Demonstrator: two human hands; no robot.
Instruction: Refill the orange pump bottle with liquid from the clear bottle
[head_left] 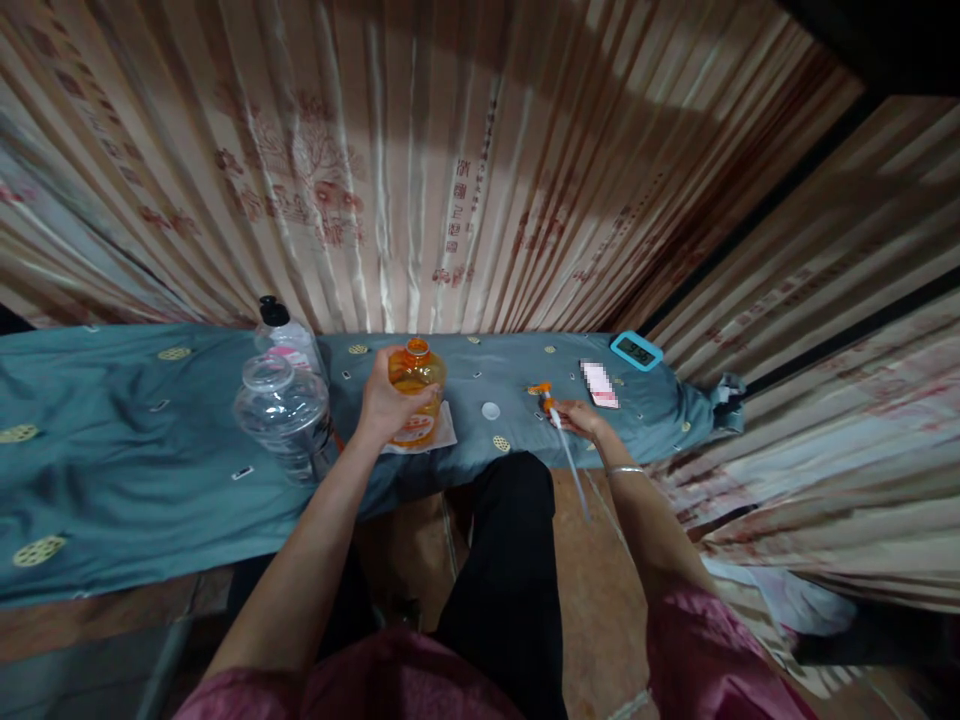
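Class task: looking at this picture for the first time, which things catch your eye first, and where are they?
The orange bottle, uncapped, stands mid-table in the left hand. To its right, the right hand holds a pump top with a long tube, its orange head over the table edge. Two clear bottles stand left on the blue cloth; a blue timer lies far right.
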